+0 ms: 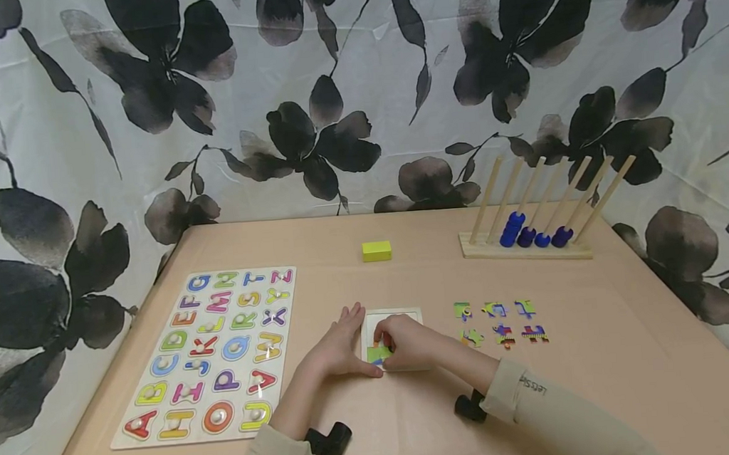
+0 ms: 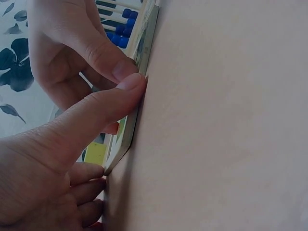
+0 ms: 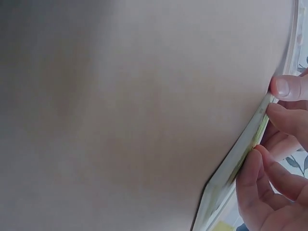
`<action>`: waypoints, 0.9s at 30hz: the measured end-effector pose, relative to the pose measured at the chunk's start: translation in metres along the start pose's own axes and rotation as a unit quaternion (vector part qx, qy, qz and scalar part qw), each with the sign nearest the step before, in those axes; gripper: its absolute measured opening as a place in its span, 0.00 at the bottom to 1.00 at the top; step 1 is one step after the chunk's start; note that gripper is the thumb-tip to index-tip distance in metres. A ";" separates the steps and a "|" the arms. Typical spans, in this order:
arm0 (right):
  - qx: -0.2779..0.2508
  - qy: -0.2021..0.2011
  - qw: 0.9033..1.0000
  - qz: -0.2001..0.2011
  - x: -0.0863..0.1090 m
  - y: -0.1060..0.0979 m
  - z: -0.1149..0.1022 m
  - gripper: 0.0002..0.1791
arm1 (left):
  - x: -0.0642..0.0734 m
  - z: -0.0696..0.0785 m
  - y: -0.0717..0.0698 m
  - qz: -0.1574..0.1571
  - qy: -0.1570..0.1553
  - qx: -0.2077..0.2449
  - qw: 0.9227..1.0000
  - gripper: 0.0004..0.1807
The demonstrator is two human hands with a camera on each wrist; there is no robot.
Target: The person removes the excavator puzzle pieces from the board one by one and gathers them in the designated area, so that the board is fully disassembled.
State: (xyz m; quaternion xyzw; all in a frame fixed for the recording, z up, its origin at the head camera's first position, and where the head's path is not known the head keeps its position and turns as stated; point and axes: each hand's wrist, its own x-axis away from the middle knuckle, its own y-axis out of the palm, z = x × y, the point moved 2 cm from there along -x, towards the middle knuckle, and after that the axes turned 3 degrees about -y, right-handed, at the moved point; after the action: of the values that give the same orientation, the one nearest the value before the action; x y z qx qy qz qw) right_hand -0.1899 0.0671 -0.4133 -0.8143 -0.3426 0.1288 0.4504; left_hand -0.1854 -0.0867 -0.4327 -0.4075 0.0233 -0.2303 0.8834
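A small white puzzle tray (image 1: 413,315) lies flat on the table in front of the person. My left hand (image 1: 342,347) rests along its left side, fingers extended up the edge and thumb at the front left corner. My right hand (image 1: 405,340) reaches over the tray, fingers curled, and pinches a green and blue puzzle piece (image 1: 377,353) inside the tray's lower left part. In the right wrist view, the tray's pale front edge (image 3: 216,178) runs beneath the fingertips. Right-hand fingers partly hide the piece.
Several colourful puzzle pieces (image 1: 503,331) lie in two rows to the right. An alphabet board (image 1: 179,328) lies at left. A yellow block (image 1: 376,251) sits behind the tray, and a wooden peg stand (image 1: 527,252) with blue beads stands at back right. A floral cloth (image 1: 326,66) hangs behind the table.
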 end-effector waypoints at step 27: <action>-0.023 -0.029 0.999 0.030 -0.002 -0.002 -0.002 0.20 | 0.000 0.001 0.000 0.001 0.003 0.002 1.000 0.61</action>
State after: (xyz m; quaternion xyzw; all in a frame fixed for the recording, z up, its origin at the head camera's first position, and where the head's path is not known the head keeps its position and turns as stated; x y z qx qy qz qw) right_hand -0.1910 0.0655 -0.4108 -0.8305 -0.3339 0.1578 0.4170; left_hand -0.1850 -0.0865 -0.4322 -0.4050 0.0257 -0.2303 0.8844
